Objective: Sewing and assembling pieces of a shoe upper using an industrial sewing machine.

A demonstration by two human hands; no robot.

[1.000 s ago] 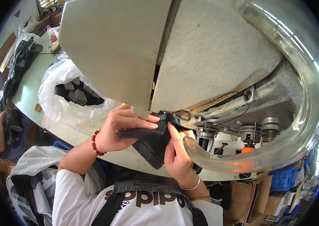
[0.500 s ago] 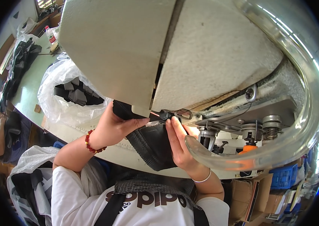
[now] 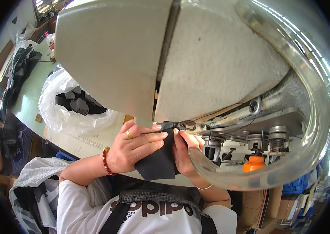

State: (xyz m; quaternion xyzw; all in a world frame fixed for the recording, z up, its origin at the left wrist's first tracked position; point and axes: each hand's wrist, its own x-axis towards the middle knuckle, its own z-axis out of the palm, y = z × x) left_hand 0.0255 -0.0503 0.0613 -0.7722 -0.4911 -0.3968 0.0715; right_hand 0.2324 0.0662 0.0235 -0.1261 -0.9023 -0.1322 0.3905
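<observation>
A dark grey-black fabric piece (image 3: 155,165) hangs between my hands beneath the sewing machine head (image 3: 110,58), its upper edge at the presser foot. My left hand (image 3: 132,150), with a gold ring and a red bead bracelet, grips the fabric from the left, thumb and fingers at its upper edge. From the other side my right hand (image 3: 184,156) holds the same piece, fingertips just below the machine's foot. A metal wire loop (image 3: 188,125) sits right above those fingertips. The needle point is hidden.
On the table (image 3: 28,93), left of the machine, an open clear plastic bag (image 3: 50,111) holds dark cut pieces. A thick transparent tube (image 3: 289,175) curves round the right side, near an orange-capped part (image 3: 255,162). Cardboard boxes (image 3: 248,206) stand lower right. Another person (image 3: 17,144) is at far left.
My left hand has swung over the front of the fabric. The piece now hangs with a smooth face showing instead of the stitched, ribbed edge. My right hand stays by the foot.
</observation>
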